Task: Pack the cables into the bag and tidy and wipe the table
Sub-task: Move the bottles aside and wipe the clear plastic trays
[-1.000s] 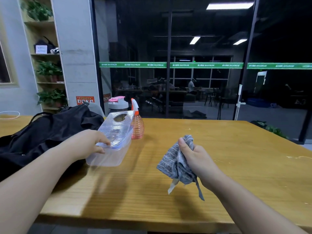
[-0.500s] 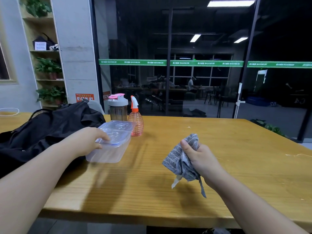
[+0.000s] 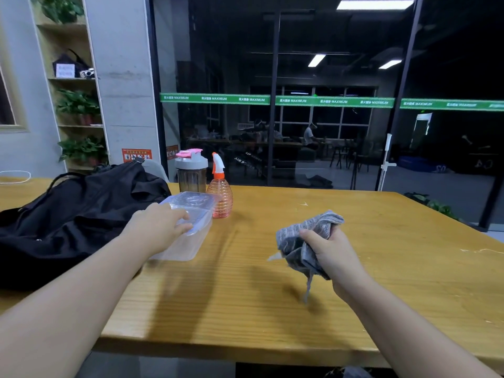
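Head view: left hand (image 3: 161,227) clamped on box (image 3: 188,227) at 10 o'clock, just beside bag (image 3: 76,216); right hand (image 3: 330,249) clenched around cloth (image 3: 302,241), held above table (image 3: 272,301). No cables seen. Risk, probably: box pushed against bottle (image 3: 220,197) at 11 o'clock, toppled.

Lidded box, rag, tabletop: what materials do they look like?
Lidded box: clear, slightly frosted plastic; the table shows through its walls.
Rag: soft grey knit or woven cloth, matte; it bunches in the right hand.
Tabletop: wood or wood-look laminate, yellowish, straight grain lines, low sheen.
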Demonstrator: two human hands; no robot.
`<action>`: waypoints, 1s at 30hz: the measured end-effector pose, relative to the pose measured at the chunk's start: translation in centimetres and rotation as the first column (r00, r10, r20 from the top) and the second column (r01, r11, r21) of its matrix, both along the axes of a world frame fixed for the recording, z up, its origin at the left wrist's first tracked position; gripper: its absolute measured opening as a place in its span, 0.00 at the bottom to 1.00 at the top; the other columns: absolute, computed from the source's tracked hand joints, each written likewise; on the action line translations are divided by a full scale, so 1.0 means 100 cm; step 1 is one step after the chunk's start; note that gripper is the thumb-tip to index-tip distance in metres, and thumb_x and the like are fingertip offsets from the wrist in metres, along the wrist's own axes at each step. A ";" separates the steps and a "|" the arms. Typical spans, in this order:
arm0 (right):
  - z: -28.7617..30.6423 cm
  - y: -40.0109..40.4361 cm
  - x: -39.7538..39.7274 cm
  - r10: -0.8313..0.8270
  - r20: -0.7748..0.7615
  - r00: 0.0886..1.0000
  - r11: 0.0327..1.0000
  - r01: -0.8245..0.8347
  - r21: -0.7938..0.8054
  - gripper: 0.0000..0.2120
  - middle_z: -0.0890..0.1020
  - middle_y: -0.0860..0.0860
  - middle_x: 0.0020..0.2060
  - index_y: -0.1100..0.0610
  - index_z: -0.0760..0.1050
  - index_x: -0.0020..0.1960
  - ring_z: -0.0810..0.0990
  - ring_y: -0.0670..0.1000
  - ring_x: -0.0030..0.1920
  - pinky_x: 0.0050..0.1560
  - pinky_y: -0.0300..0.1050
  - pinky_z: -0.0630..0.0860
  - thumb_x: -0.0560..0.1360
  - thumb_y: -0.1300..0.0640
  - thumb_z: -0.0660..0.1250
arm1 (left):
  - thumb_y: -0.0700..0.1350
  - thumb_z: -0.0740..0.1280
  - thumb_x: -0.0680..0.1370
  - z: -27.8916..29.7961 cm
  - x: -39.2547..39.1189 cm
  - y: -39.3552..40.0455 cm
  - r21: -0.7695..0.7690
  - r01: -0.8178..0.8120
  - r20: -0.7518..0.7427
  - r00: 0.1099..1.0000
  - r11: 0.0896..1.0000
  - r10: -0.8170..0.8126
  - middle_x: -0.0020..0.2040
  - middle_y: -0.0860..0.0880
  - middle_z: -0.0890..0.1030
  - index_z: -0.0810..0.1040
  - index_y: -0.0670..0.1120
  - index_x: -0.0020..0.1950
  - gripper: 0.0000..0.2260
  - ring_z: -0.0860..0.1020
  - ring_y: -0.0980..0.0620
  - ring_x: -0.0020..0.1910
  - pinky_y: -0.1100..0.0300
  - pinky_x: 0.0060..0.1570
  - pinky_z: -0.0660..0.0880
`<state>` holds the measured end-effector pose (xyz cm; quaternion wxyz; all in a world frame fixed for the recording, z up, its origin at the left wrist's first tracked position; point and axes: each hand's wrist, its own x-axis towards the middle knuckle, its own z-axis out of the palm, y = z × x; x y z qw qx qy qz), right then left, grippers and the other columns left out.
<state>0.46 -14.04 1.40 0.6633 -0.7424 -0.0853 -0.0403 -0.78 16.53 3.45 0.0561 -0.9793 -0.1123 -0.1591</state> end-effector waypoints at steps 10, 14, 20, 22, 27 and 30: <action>0.013 -0.008 -0.017 0.300 -0.303 0.904 0.819 -0.081 0.568 0.13 0.84 0.60 0.49 0.62 0.75 0.56 0.84 0.61 0.48 0.44 0.51 0.79 0.76 0.55 0.61 | 0.59 0.57 0.78 0.000 0.002 -0.076 -0.083 0.377 0.337 0.882 0.923 -0.330 0.57 0.50 0.73 0.76 0.50 0.60 0.18 0.67 0.49 0.62 0.54 0.63 0.63; 0.018 -0.013 -0.027 0.411 -0.226 0.883 0.763 -0.197 0.616 0.22 0.85 0.58 0.49 0.60 0.77 0.58 0.85 0.58 0.47 0.46 0.54 0.79 0.75 0.43 0.63 | 0.76 0.47 0.67 -0.007 0.000 -0.130 -0.591 0.380 0.156 0.919 0.712 -0.361 0.49 0.50 0.77 0.78 0.49 0.47 0.36 0.73 0.50 0.53 0.56 0.49 0.68; 0.007 -0.015 -0.038 0.449 -0.175 0.876 0.756 -0.268 0.598 0.21 0.84 0.59 0.50 0.60 0.80 0.56 0.83 0.59 0.50 0.51 0.57 0.79 0.70 0.46 0.68 | 0.59 0.67 0.73 -0.012 -0.017 -0.180 -0.959 0.280 0.276 0.908 -0.035 -0.316 0.47 0.44 0.84 0.81 0.45 0.51 0.18 0.82 0.44 0.49 0.45 0.57 0.75; 0.003 -0.018 -0.037 0.426 -0.230 0.875 0.780 -0.226 0.584 0.17 0.84 0.60 0.48 0.58 0.83 0.51 0.84 0.61 0.48 0.51 0.59 0.78 0.70 0.46 0.69 | 0.46 0.68 0.76 -0.014 -0.017 -0.191 -0.938 0.335 0.347 0.912 -0.090 -0.217 0.45 0.43 0.84 0.79 0.46 0.49 0.05 0.83 0.43 0.44 0.44 0.49 0.79; -0.004 -0.025 -0.021 0.308 -0.391 0.867 0.840 -0.056 0.539 0.19 0.84 0.60 0.49 0.60 0.78 0.58 0.84 0.60 0.48 0.49 0.57 0.79 0.78 0.47 0.62 | 0.38 0.67 0.76 -0.020 -0.006 -0.197 -0.897 0.422 0.442 0.859 -0.131 -0.259 0.49 0.50 0.84 0.76 0.55 0.57 0.15 0.83 0.49 0.47 0.51 0.51 0.78; 0.000 -0.036 -0.009 0.283 -0.425 0.860 0.832 0.000 0.555 0.20 0.85 0.59 0.42 0.60 0.79 0.52 0.85 0.56 0.37 0.41 0.51 0.78 0.81 0.46 0.55 | 0.37 0.67 0.76 -0.021 0.006 -0.195 -0.898 0.416 0.440 0.842 -0.145 -0.312 0.53 0.52 0.82 0.72 0.60 0.59 0.19 0.81 0.50 0.51 0.50 0.54 0.77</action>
